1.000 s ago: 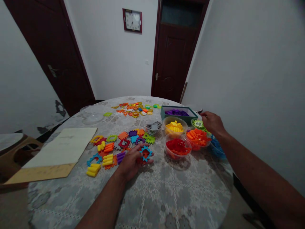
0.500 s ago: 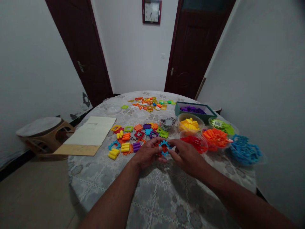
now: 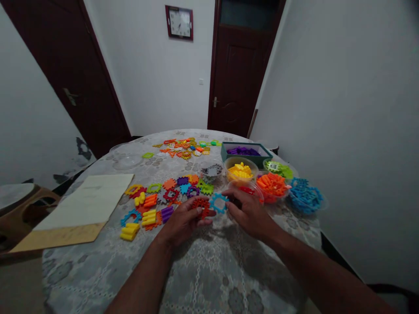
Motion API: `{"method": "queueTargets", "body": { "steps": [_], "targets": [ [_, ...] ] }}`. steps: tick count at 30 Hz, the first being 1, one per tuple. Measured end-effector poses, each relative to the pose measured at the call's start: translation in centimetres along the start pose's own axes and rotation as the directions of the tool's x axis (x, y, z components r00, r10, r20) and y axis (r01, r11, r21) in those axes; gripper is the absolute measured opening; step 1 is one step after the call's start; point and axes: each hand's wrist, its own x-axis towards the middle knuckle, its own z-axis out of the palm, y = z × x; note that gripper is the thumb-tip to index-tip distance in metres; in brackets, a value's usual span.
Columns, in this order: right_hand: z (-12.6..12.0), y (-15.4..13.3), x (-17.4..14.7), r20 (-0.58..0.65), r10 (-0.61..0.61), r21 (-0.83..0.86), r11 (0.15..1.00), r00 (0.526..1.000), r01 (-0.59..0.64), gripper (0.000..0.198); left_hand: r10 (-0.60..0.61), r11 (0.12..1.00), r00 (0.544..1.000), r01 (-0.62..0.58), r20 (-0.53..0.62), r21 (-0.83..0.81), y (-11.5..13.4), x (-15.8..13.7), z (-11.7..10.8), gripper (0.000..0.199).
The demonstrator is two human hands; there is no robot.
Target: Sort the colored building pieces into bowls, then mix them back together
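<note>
"What are you gripping?"

"My left fingers [image 3: 205, 222] grip a red toothed piece [image 3: 205, 210]; my right fingers [image 3: 235, 211] pinch a light-blue toothed ring [image 3: 213, 204] just beside it, over the table [image 3: 209, 270]."

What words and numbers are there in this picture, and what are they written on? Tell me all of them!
No word, label or number is clear enough to quote.
Clock: numbers around its face, too small and blurred to read.
Paper: faint marks, too blurred to tell if they are writing.
Tan strip: faint marks, also unreadable.
Blue piece and red piece: no lettering I can make out.
</note>
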Motion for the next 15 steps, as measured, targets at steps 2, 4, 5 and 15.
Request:
{"method": "queueTargets", "body": {
  "steps": [2,4,5,15],
  "targets": [
    [-2.0,0.7,-0.3,-0.072,0.014,-0.043,0.999,0.997,-0.017,0.029,-0.005,1.0,0.999,0.006,-0.039,0.027,0.0,0.1,-0.1,0.04],
    [-4.6,2.0,-0.8,-0.186,0.062,-0.075,0.994,0.981,-0.077,0.032,-0.011,0.999,0.998,0.014,-0.065,0.051,0.0,0.3,-0.3,0.042],
    [-6.2,2.9,-1.1,-0.257,0.095,-0.087,0.989,0.962,-0.121,0.033,-0.015,0.998,0.997,0.019,-0.069,0.063,0.0,0.3,-0.3,0.043],
    [-20.4,15.4,-7.9,-0.62,0.332,-0.209,0.803,0.71,-0.558,0.041,0.031,0.985,0.986,-0.003,-0.163,0.17,-0.1,1.0,-0.2,0.058]
  ]
}}
